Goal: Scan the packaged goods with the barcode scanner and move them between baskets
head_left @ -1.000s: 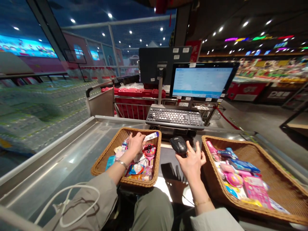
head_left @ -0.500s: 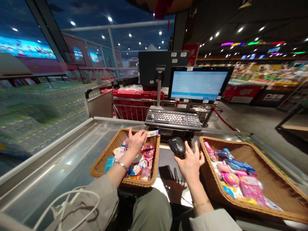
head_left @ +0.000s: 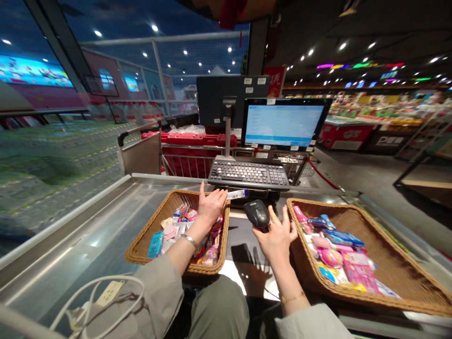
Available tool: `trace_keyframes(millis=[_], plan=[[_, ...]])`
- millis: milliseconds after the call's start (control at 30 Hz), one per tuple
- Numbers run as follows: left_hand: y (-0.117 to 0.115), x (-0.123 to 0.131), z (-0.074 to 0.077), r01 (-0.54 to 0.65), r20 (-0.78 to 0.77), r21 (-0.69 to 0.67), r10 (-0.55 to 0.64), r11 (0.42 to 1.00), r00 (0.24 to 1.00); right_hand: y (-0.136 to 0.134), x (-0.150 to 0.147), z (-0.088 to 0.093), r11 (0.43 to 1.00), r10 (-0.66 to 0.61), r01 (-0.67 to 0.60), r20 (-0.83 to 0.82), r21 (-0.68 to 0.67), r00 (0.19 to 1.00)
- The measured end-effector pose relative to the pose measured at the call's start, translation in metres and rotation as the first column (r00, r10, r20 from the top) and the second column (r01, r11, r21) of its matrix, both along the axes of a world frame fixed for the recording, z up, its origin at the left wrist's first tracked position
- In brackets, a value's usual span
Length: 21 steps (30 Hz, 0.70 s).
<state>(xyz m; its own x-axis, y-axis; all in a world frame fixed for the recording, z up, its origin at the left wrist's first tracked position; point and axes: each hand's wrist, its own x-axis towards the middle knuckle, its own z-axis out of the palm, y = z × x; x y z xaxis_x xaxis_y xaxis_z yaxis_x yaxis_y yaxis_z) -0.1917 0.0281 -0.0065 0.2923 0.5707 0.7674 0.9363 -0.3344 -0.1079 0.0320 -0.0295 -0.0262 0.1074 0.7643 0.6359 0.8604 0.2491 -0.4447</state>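
My left hand (head_left: 211,205) pinches a slim white packet with a dark blue end (head_left: 237,194), above the far right rim of the left wicker basket (head_left: 132,252). Small colourful packaged goods, among them a turquoise item (head_left: 154,245), lie in that basket, partly hidden by my forearm. Between the two baskets, my right hand (head_left: 277,235) grips a black barcode scanner (head_left: 257,213), its head pointing left toward the packet. The right wicker basket (head_left: 399,249) holds pink, blue and yellow packaged goods, including a pink patterned pack (head_left: 360,272).
A black keyboard (head_left: 249,173) and a lit screen (head_left: 284,123) stand behind the baskets on the metal counter (head_left: 88,226). A white cable (head_left: 136,278) loops near my left sleeve. Shopping carts with red contents (head_left: 187,162) are beyond the counter.
My left hand has moved right with the packet, bringing it over the basket's rim and closer to the scanner. My right hand still holds the scanner; the view has shifted slightly.
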Motion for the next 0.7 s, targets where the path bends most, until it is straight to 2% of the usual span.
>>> trace_keyframes(millis=[300, 700], plan=[[0.006, 0.024, -0.001, 0.028, -0.009, 0.024, -0.028, 0.999, 1.0, -0.001, 0.003, 0.001, 1.0, -0.003, 0.003, 0.018, 0.028, 1.0], [0.009, 0.034, -0.003, 0.018, -0.001, 0.033, -0.018, 0.999, 1.0, 0.0, 0.004, 0.003, 1.0, -0.002, 0.002, -0.005, 0.006, 1.0]])
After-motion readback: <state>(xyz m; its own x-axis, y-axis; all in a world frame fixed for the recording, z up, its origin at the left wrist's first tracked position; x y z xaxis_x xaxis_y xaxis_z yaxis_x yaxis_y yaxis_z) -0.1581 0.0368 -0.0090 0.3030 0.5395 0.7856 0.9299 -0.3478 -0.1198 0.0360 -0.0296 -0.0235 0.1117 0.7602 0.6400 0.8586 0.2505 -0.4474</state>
